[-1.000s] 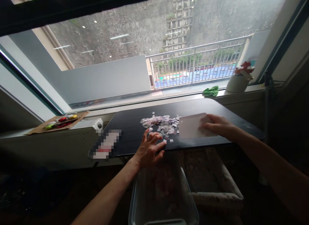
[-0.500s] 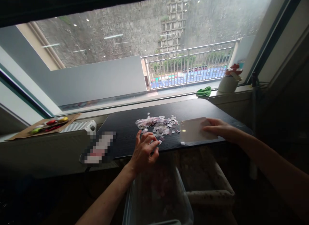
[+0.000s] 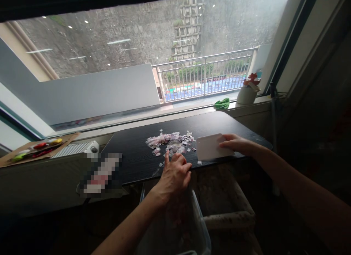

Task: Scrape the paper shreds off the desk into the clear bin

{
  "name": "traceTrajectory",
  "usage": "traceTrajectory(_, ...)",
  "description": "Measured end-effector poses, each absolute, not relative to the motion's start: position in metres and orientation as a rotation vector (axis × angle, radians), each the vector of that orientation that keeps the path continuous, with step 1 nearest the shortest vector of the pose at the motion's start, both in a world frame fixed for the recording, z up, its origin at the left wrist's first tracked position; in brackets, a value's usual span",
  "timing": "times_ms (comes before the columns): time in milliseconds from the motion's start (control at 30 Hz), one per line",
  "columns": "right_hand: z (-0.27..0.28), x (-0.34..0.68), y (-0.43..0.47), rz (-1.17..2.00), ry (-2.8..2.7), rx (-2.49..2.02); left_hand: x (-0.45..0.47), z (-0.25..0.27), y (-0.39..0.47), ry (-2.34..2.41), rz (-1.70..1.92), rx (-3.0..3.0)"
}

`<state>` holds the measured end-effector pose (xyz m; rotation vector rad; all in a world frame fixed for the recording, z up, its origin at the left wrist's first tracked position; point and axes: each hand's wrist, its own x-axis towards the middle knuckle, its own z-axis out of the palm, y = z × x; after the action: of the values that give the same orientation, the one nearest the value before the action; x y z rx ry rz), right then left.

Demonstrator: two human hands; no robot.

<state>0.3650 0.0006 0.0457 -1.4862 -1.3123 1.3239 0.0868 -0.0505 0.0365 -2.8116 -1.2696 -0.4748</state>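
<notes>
A pile of small torn or cut paper scraps point(image 3: 172, 140) lies on the black table point(image 3: 134, 145). My left hand point(image 3: 175, 171) is at the table's front edge, just below the pile. Its fingers are partly bent and apart, and I see nothing held in them. My right hand point(image 3: 233, 143) grips a flat white rectangular card point(image 3: 208, 147) by its right end, with the card tilted on the tabletop right of the scraps. Below the table edge stands a clear plastic bin point(image 3: 204, 225) with scraps dimly visible inside, partly hidden by my left forearm.
Beside the bin is a worn stool or box-like frame point(image 3: 230, 220). A green cloth point(image 3: 222, 103) and a white container point(image 3: 246, 94) rest on the windowsill. A radiator point(image 3: 78, 149) and brown cardboard with coloured items point(image 3: 41, 147) are at the left.
My left hand has moved right and nearer the table's front edge, away from the scraps' left side. The right hand still holds the card beside the pile. The view has shifted slightly.
</notes>
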Motion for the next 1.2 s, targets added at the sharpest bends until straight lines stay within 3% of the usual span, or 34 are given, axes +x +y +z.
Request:
traceTrajectory(400, 0.05, 0.367, -0.008, 1.394, -1.345, -1.45, 0.1, 0.03, -0.055, -1.186, -0.443, -2.923)
traceTrajectory(1200, 0.041, 0.279, 0.017, 1.092, -1.424, -1.453, -0.006, 0.019, -0.027, -1.6, -1.061, -2.317)
